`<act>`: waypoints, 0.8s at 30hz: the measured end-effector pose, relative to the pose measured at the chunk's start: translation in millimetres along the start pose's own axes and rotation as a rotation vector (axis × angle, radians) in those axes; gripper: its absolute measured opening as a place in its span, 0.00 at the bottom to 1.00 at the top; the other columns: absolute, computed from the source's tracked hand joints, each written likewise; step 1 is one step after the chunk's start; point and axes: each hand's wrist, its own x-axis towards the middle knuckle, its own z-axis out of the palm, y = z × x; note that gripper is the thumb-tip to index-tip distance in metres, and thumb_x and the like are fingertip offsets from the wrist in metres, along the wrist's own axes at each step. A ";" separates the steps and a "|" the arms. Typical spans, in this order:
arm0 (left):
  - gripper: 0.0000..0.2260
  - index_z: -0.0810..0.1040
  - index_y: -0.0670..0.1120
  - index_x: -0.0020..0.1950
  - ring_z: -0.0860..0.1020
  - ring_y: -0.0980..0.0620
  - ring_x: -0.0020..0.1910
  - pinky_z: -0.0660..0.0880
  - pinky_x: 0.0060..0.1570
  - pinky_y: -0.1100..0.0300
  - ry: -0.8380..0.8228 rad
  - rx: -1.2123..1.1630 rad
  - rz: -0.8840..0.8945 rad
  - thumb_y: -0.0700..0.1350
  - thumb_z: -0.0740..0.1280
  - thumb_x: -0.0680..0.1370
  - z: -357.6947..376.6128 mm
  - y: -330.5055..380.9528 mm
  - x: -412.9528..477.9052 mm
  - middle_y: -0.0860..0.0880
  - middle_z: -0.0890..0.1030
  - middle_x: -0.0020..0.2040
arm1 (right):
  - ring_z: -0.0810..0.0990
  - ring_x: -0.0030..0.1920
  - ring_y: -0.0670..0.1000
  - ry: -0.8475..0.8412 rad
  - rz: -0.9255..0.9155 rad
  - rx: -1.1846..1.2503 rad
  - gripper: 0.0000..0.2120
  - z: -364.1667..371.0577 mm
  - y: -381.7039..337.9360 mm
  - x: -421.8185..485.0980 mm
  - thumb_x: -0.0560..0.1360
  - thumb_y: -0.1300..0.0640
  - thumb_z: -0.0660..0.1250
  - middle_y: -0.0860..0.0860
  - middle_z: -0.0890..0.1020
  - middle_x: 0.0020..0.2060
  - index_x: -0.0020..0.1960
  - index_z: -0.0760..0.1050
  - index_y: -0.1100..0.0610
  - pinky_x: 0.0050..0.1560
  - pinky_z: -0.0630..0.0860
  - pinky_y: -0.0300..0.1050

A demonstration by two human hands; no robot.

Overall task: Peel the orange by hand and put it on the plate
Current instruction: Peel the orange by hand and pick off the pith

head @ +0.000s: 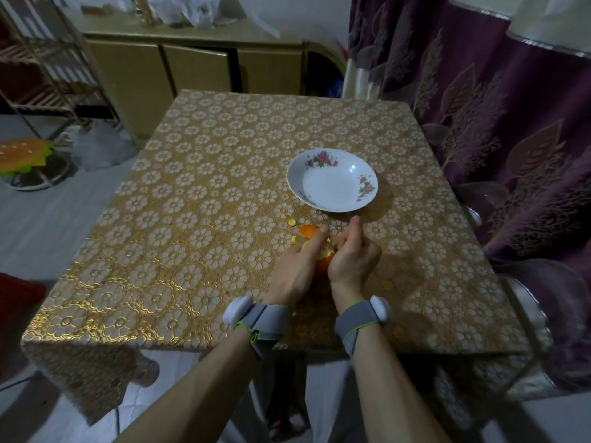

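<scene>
A partly peeled orange [323, 256] is held between both hands just above the table, mostly hidden by my fingers. My left hand [295, 266] grips its left side, and a strip of orange peel [307, 231] curls up past the left fingertips. My right hand [353, 255] closes on the fruit's right side with the thumb raised. A white plate [332, 180] with pink flower prints sits behind the hands, a short gap away, with nothing in it.
Small bits of peel [291, 222] lie on the gold floral tablecloth [192, 238] left of the hands. A purple curtain [499, 123] hangs close along the table's right side. A wooden cabinet [192, 65] stands behind the table.
</scene>
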 end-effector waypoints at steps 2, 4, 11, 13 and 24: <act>0.36 0.82 0.52 0.56 0.79 0.45 0.56 0.71 0.65 0.44 -0.023 -0.045 -0.047 0.78 0.62 0.63 0.0 0.2 -0.3 0.48 0.82 0.57 | 0.68 0.23 0.45 0.014 0.015 0.003 0.28 -0.3 0.2 3.4 0.81 0.50 0.59 0.47 0.71 0.19 0.22 0.68 0.53 0.30 0.67 0.41; 0.30 0.81 0.52 0.51 0.80 0.46 0.53 0.73 0.63 0.45 -0.044 -0.078 -0.089 0.74 0.66 0.64 0.0 -0.5 0.8 0.48 0.83 0.53 | 0.68 0.22 0.46 0.027 0.029 -0.005 0.30 -0.5 0.4 7.3 0.82 0.51 0.58 0.47 0.71 0.18 0.20 0.66 0.52 0.32 0.68 0.42; 0.30 0.81 0.48 0.54 0.83 0.44 0.50 0.79 0.57 0.44 -0.026 -0.234 -0.149 0.69 0.70 0.64 4.6 -5.7 4.3 0.44 0.84 0.51 | 0.68 0.21 0.46 0.122 0.171 0.040 0.30 4.0 -8.0 9.6 0.82 0.49 0.57 0.47 0.70 0.17 0.22 0.65 0.56 0.32 0.67 0.44; 0.26 0.80 0.46 0.54 0.83 0.44 0.46 0.81 0.50 0.48 0.008 -0.299 -0.165 0.66 0.70 0.69 7.2 -6.2 3.5 0.43 0.84 0.49 | 0.65 0.20 0.46 0.166 0.316 0.160 0.28 6.7 -12.3 13.6 0.82 0.48 0.57 0.45 0.67 0.17 0.25 0.63 0.56 0.31 0.66 0.43; 0.28 0.78 0.44 0.53 0.75 0.49 0.31 0.71 0.32 0.59 -0.001 -0.510 -0.191 0.67 0.68 0.70 -4.3 0.1 3.7 0.42 0.81 0.40 | 0.65 0.26 0.48 0.249 0.676 0.535 0.16 4.9 -22.8 23.4 0.82 0.46 0.56 0.50 0.68 0.31 0.38 0.70 0.50 0.28 0.61 0.41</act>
